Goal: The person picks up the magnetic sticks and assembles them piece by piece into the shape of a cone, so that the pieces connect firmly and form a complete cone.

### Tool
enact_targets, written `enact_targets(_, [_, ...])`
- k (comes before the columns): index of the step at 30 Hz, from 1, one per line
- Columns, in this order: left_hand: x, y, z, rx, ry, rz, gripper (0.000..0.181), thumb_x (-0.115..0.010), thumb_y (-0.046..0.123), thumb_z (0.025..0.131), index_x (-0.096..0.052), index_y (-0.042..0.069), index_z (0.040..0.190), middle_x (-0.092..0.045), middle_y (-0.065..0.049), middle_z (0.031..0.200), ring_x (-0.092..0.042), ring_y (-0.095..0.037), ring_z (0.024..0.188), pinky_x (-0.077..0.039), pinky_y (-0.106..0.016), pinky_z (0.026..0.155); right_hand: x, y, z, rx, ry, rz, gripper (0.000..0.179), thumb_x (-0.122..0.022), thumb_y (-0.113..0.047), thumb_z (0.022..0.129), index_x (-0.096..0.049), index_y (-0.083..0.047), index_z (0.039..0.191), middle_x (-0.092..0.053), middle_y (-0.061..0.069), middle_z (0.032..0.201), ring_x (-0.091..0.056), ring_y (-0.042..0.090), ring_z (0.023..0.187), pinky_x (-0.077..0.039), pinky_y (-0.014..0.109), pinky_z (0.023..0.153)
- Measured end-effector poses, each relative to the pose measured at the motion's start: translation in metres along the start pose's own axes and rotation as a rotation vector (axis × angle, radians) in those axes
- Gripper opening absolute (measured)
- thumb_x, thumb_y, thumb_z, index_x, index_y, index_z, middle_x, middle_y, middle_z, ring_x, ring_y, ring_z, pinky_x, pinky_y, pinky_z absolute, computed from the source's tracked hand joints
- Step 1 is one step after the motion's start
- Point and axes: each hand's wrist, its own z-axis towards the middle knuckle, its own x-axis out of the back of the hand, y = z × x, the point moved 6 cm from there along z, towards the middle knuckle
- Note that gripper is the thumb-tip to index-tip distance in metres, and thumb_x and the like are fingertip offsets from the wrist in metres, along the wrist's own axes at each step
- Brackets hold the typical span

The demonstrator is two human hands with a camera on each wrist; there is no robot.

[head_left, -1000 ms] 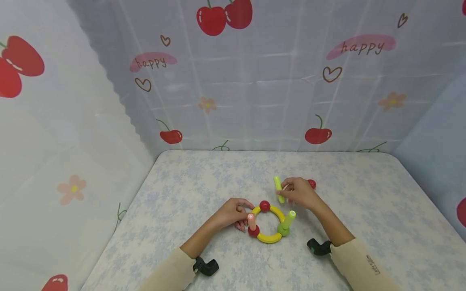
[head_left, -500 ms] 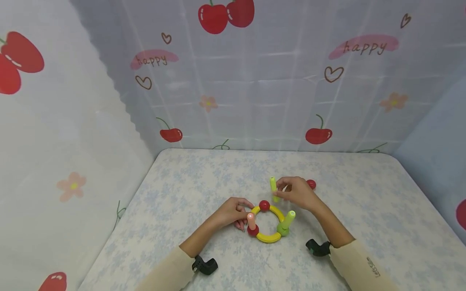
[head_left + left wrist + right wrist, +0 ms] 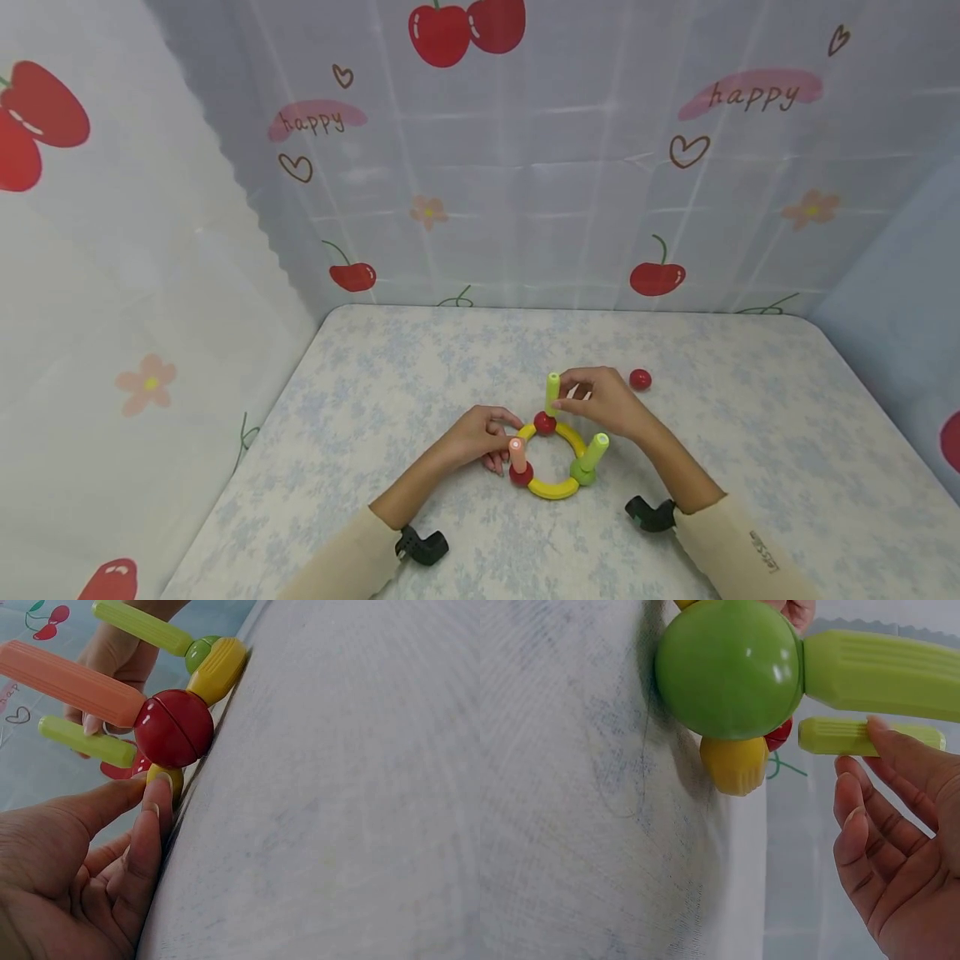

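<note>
A ring of curved yellow rods [image 3: 555, 490] joined by balls lies on the table. An orange stick [image 3: 517, 455] stands up from the red ball [image 3: 176, 729] at its left, and a light-green stick [image 3: 595, 452] from the green ball [image 3: 727, 671] at its right. My left hand [image 3: 474, 440] pinches a yellow rod [image 3: 166, 778] on the ring's left side between thumb and finger. My right hand [image 3: 603, 400] pinches another light-green stick [image 3: 552, 393], upright over the back red ball [image 3: 545, 423]. Whether its lower end touches that ball, I cannot tell.
One loose red ball [image 3: 640, 380] lies behind my right hand. The table [image 3: 360, 367] has a pale cloth with blue flowers. Behind it hangs a cherry-print curtain [image 3: 510, 208]. A black wrist camera [image 3: 423, 547] sits at each sleeve.
My right hand has carried the light-green stick left and turned it upright over the back red ball, uncovering the loose red ball. My left hand stays at the ring.
</note>
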Motion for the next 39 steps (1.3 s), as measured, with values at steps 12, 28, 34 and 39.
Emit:
enact_targets(12, [0.000, -0.001, 0.002, -0.008, -0.001, 0.000, 0.027, -0.071, 0.008, 0.094, -0.067, 0.004, 0.121, -0.067, -0.010, 0.066, -0.065, -0.019, 0.049, -0.055, -0.027, 0.046, -0.007, -0.004, 0.000, 0.033, -0.044, 0.059, 0.014, -0.082, -0.019, 0.088, -0.078, -0.017, 0.101, -0.070, -0.007, 0.087, -0.064, 0.014, 0.079, -0.057, 0.028, 0.069])
enact_targets(28, [-0.001, -0.002, 0.001, -0.009, -0.004, 0.005, 0.026, -0.071, 0.008, 0.095, -0.068, 0.005, 0.121, -0.067, -0.011, 0.067, -0.065, -0.019, 0.050, -0.055, -0.027, 0.046, 0.018, 0.017, -0.004, -0.076, -0.040, 0.044, 0.026, -0.077, -0.014, 0.092, -0.073, -0.005, 0.116, -0.071, 0.002, 0.093, -0.067, 0.024, 0.076, -0.058, 0.031, 0.063])
enact_targets(34, [-0.001, -0.002, 0.000, -0.007, -0.004, -0.001, 0.027, -0.070, 0.007, 0.095, -0.067, 0.005, 0.122, -0.067, -0.011, 0.067, -0.065, -0.019, 0.049, -0.055, -0.027, 0.046, 0.041, 0.029, -0.007, -0.092, 0.034, 0.022, 0.027, -0.076, -0.014, 0.093, -0.073, -0.004, 0.117, -0.071, 0.004, 0.093, -0.069, 0.033, 0.077, -0.059, 0.040, 0.062])
enact_targets(39, [-0.001, -0.002, 0.001, -0.005, -0.001, 0.001, 0.027, -0.071, 0.007, 0.094, -0.067, 0.005, 0.122, -0.067, -0.011, 0.067, -0.065, -0.019, 0.049, -0.055, -0.027, 0.046, 0.056, 0.042, -0.010, -0.130, 0.085, 0.012, 0.026, -0.075, -0.014, 0.093, -0.073, -0.004, 0.117, -0.072, 0.008, 0.096, -0.067, 0.036, 0.077, -0.059, 0.042, 0.062])
